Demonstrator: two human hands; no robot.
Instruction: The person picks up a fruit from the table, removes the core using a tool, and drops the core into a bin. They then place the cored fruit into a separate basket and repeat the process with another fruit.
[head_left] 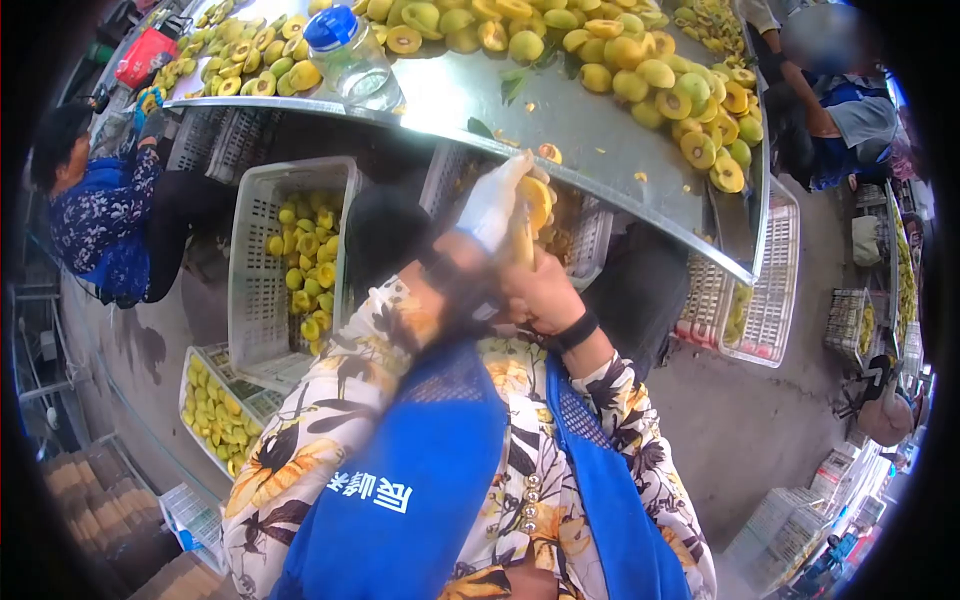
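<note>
My left hand (490, 208), in a white glove, is closed around a yellow peach (540, 203) just off the near edge of the metal table. My right hand (545, 293), bare with a black band at the wrist, grips a tool with a pale yellowish handle (524, 242) beside the fruit. The tool's working end is hidden or blurred against the peach. A small fruit piece with a reddish centre (549, 152) lies at the table edge beyond my gloved fingertips.
Cut peaches (690, 100) are heaped on the metal table (470, 95), near a blue-capped bottle (358, 70). A crate of peach halves (240, 255) stands at left; another crate (600, 240) is below my hands. People sit at left (110, 215) and right (850, 120).
</note>
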